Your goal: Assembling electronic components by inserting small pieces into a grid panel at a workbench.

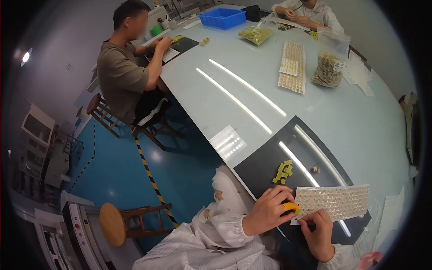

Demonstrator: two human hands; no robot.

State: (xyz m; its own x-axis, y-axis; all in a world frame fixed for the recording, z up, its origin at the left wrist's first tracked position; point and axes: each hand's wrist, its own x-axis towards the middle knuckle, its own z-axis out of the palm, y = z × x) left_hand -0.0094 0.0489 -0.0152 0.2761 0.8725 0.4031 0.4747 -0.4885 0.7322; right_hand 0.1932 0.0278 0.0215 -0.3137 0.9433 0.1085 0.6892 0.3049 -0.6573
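Note:
On a black mat [252, 166] lies a white sheet [333, 202] covered with rows of small beige square pieces. My left hand [268, 212] is closed at the left end of this sheet. An orange thing [290, 207] shows at its fingertips, with a small yellowish bit at the tip; whether it is worn or held I cannot tell. My right hand [318, 235] pinches the sheet's lower left corner between thumb and forefinger. Just beyond my left hand sits a loose pile of yellow-green blocks [283, 172]. A small beige piece [316, 169] lies apart from it.
A clear plastic sheet [228, 142] lies left of the mat. Farther off are patterned sheets [292, 67], a bag of brownish pieces [328, 69], a bag of yellow-green pieces [255, 35] and a blue bin [222, 19]. Two people work at the table; a wooden stool [112, 225] stands left.

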